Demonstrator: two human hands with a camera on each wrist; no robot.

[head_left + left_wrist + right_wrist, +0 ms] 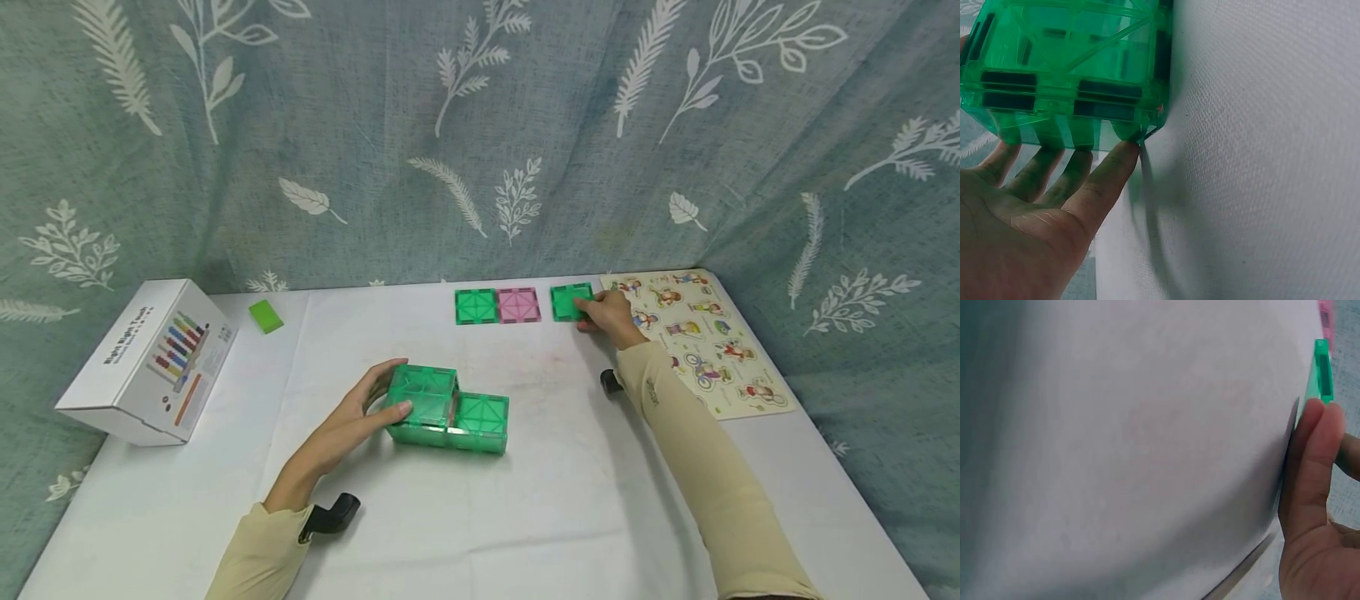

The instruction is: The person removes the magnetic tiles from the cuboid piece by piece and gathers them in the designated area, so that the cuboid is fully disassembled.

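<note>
My left hand [341,429] grips a hollow green structure [423,396] near the middle of the desk [555,517], thumb over its near top edge, the other fingers spread against its side. My right hand [613,317] pinches a green tile [567,298] by its right edge; I cannot tell whether it is lifted. Both are see-through, glossy plastic. The structure joins a taller boxy part to a lower one, dark strips set along its edges. The tile is square, just beside a pink tile [519,306]. Finely woven white covers the desk.
</note>
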